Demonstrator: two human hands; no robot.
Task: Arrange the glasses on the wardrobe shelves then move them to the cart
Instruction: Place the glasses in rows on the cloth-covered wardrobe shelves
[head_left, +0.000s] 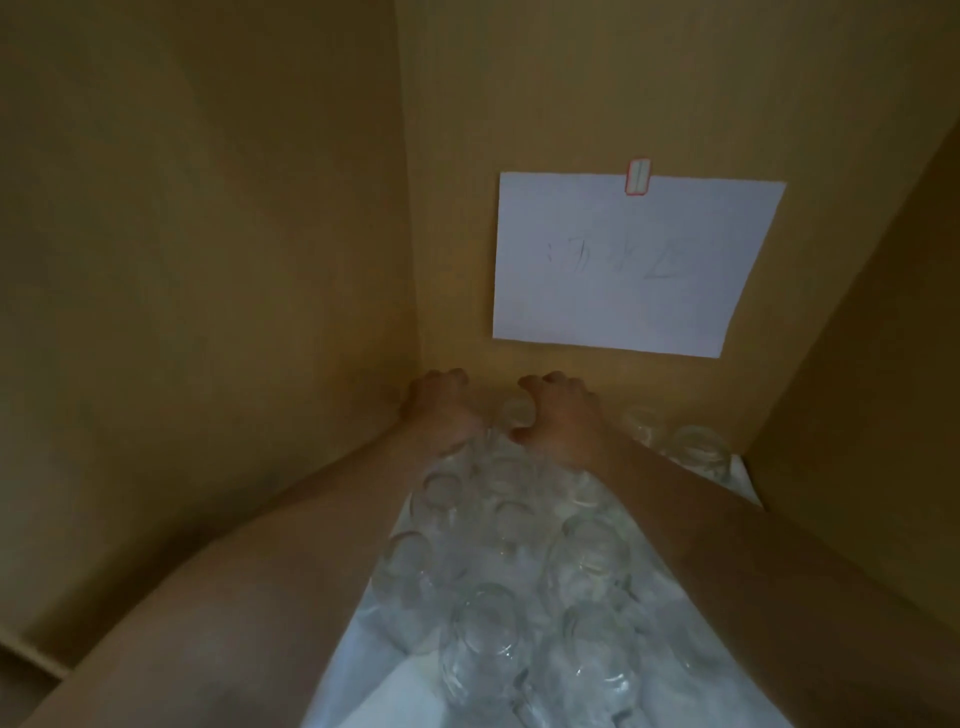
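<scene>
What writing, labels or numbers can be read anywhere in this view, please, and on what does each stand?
White paper sheet taped to the brown back wall: faint handwritten marks, too pale and blurred to read.
Red-edged tape strip holding the sheet: no legible text.
Glasses: no print visible.

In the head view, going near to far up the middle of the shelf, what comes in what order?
Nearest clear glasses on the white liner → right hand gripping a back-row glass → white paper sheet → its tape strip.

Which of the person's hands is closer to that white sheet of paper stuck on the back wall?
The right hand. It sits just below the paper's lower left corner, while the left hand is further left, near the cupboard's corner.
</scene>
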